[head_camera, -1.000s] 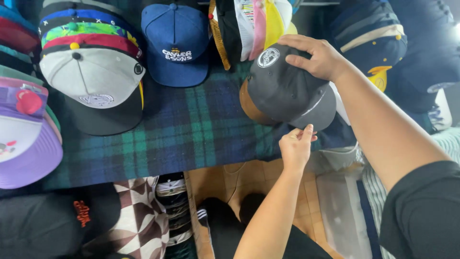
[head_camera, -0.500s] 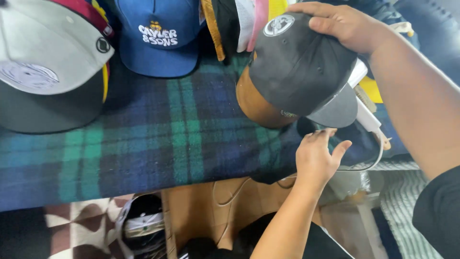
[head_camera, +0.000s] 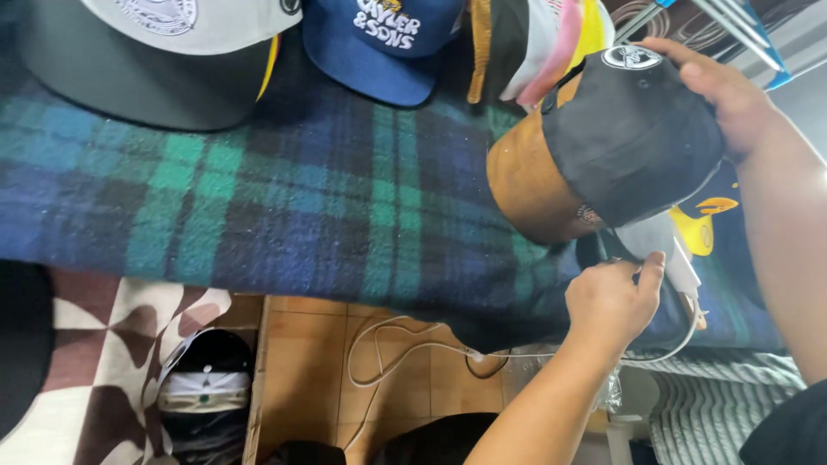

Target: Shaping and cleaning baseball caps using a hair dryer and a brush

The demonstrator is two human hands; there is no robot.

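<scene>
While the right hand (head_camera: 724, 95) grips the crown of the black cap (head_camera: 633, 138) above the plaid-covered surface (head_camera: 284, 198), the left hand (head_camera: 607, 301) pinches its grey brim (head_camera: 650, 241) — fingers closed on it — just beside a tan-brimmed cap (head_camera: 530, 185) underneath.

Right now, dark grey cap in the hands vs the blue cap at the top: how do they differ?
The dark grey cap is held off the plaid blanket, right hand on its crown and left hand at its pale brim; the blue cap lies on the blanket, untouched. The grey cap has a small round white patch; the blue cap has large white lettering. The grey cap sits over a tan cap; the blue cap lies singly. Both are brimmed caps.
</scene>
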